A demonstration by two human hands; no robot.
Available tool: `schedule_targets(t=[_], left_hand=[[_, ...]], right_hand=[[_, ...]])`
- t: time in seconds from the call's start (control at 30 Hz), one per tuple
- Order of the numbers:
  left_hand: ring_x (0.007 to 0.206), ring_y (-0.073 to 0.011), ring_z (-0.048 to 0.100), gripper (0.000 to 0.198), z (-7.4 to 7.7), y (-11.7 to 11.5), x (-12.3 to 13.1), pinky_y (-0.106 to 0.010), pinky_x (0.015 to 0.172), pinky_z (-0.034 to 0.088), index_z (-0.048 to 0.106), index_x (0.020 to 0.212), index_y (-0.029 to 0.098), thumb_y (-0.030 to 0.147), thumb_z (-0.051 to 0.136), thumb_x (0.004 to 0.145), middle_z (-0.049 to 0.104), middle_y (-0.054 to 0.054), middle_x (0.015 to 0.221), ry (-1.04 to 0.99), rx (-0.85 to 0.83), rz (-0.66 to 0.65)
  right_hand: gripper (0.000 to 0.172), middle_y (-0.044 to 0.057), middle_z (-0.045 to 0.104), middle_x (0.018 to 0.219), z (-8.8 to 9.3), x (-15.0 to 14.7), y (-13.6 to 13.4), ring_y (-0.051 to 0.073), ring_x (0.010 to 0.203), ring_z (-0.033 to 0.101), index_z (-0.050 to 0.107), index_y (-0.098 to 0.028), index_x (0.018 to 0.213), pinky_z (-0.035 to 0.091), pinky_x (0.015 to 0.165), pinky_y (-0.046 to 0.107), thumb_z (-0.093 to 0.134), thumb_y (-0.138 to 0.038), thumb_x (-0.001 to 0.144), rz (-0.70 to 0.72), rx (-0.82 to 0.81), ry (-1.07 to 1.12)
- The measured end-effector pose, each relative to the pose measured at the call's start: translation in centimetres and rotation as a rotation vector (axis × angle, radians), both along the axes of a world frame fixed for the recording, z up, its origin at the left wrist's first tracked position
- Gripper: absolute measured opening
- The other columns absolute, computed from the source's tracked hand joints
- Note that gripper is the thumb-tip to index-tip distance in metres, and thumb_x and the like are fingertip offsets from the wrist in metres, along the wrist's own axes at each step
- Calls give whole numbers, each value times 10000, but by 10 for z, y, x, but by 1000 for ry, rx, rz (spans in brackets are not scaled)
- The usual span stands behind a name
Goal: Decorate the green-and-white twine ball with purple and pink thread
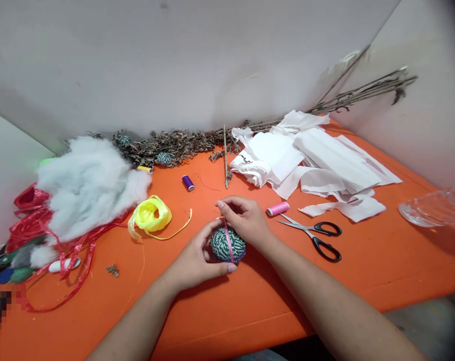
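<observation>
Logging from the left edge: a tangle of glossy red ribbon (31,223) lies against a mound of white polyester fibrefill (86,188), and a coiled yellow raffia bundle (150,216) sits to its right on the orange tabletop (363,273). Behind them runs a heap of dried brown leafy twigs (171,148), holding a small twine-wound ball (164,159), with a purple thread spool (188,183) lying just in front. At centre, the left hand (193,263) comes in low from the lower left, palm turned inward, fingers curled in a narrow cupping hold around the left and underside of a round green-and-white twine ball (228,244). The ball has no long axis; the only line on it is a thin pink thread (229,244) running roughly top to bottom. It lies between the hands, to the right of the left palm and just below the right hand (246,220), which arches over from the upper right, fingertips bunched at the ball's top edge where the thread passes. Whether those fingertips pinch the thread cannot be told. Further right lie a pink thread spool (277,209), black-handled steel scissors (317,240), folded white fabric strips (306,155) and a clear glass dish (434,208).
</observation>
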State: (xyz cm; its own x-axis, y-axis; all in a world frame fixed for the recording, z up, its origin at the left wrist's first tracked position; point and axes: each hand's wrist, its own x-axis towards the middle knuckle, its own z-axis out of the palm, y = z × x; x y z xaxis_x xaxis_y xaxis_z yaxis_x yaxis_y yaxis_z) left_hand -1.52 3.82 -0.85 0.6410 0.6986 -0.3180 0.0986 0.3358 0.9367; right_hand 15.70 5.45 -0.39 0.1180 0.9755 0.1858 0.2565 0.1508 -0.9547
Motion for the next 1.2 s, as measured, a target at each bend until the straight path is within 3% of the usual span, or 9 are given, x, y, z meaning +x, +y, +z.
schedule_targets(t=[0.27,0.5,0.7,0.83,1.0,1.2], left_hand=[[1058,-234,631,562,-3,3,3,-343,903,528,542,1261,203,365,771,774,636,-95,1180,-5,60,7],[1163,-266,600,801,0,2,0,-364,965,505,443,1357,235,263,857,671,534,-126,1378,21,7,38],[1085,-243,619,749,-1,1,0,-355,927,513,479,1289,239,253,869,650,572,-99,1278,-38,1,-21],[1073,-232,617,542,-4,3,0,-348,909,516,527,1224,228,352,782,762,603,-91,1213,-41,32,3],[1144,-245,604,733,0,3,2,-334,919,509,436,1320,248,299,834,707,567,-112,1323,-13,-29,26],[1087,-227,618,653,1,2,2,-326,921,507,503,1273,208,291,829,714,598,-96,1246,-29,-53,-16]], right_hand=[[251,16,654,659,0,1,-1,131,583,584,691,-159,799,451,554,244,585,-366,894,17,10,-12],[260,12,645,651,-1,1,0,127,572,577,684,-160,791,450,549,244,586,-376,899,9,7,-7],[266,21,656,646,-3,2,1,139,570,597,683,-158,793,455,536,250,591,-387,892,-1,-3,30],[264,18,654,647,-3,2,1,136,572,592,686,-160,802,455,541,250,586,-385,896,0,-2,36],[252,13,642,646,-1,2,1,128,582,574,687,-158,779,442,548,242,588,-362,890,-1,18,1],[244,21,669,674,-2,1,0,132,597,589,696,-157,807,448,562,245,589,-360,891,6,0,1]])
